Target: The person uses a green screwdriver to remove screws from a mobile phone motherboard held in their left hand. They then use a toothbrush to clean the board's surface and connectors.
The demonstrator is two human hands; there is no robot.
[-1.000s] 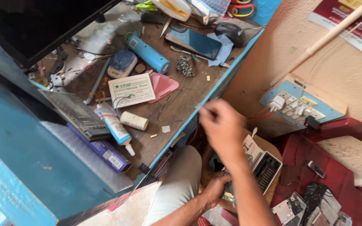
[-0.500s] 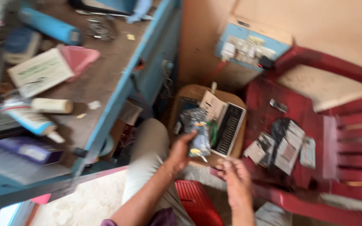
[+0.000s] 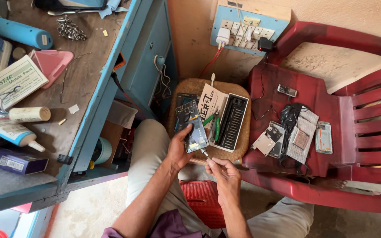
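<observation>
The left hand point(image 3: 179, 152) has its grip closed around an opened phone point(image 3: 192, 126), thumb on one long edge and fingers behind, tilting the bared inside up toward the head camera so the work can be seen. The right hand point(image 3: 225, 174) pinches a slim screwdriver point(image 3: 205, 154) in a narrow grip, its tip meeting the phone's lower corner, the angle suggesting a screw there, though that detail is too small to confirm. Phone and both hands hang over the person's lap, just in front of a round woven stool point(image 3: 239, 147).

On the stool, a black bit case point(image 3: 230, 122) lies open beside its printed card sleeve point(image 3: 209, 102), green-handled tools close by, all within easy reach of the working hand. To the right, a red plastic chair point(image 3: 327, 101) serves as a parts shelf: a small grey handset near the back of the seat, flat phone panels and a black pouch spread nearer the front edge. Behind, a blue socket board point(image 3: 248, 24) leans on the wall. On the left, the tabletop point(image 3: 82, 72) carries a blue cylinder, glue tubes and boxes, pushed well back from its blue edge.
</observation>
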